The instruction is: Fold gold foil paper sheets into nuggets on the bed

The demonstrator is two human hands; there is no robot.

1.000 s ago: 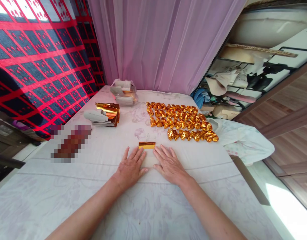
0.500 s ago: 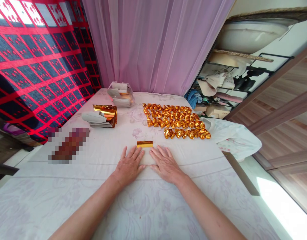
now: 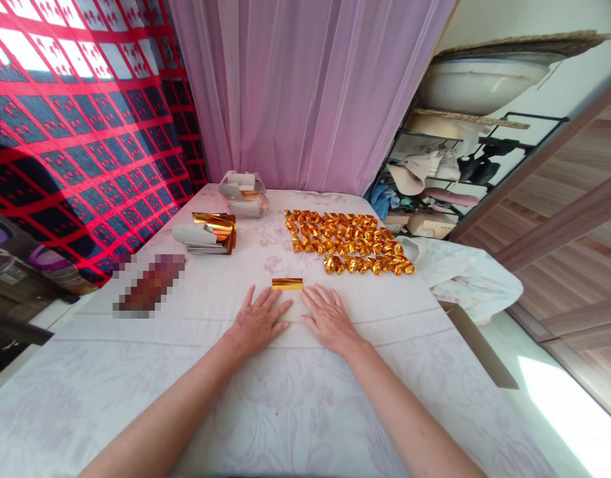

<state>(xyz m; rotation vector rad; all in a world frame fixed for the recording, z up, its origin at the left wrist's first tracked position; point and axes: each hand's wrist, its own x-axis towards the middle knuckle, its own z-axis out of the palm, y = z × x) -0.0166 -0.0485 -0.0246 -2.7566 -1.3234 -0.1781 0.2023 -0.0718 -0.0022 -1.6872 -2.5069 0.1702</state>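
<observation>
Moved: nothing on the table, hands as before | left hand [image 3: 257, 323] and right hand [image 3: 330, 320] flat, fingers spread, pressing sheet [image 3: 294, 307], its gold strip [image 3: 287, 284] at far edge | step: likely flattening | next: probably folding; folded pieces [image 3: 347, 242] beyond.

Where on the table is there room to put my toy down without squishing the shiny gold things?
Bare cloth lies in front of the left hand and right hand, toward the near table edge, and between the foil sheet stack and the folded gold pieces. Those gold rows are crowded.
</observation>
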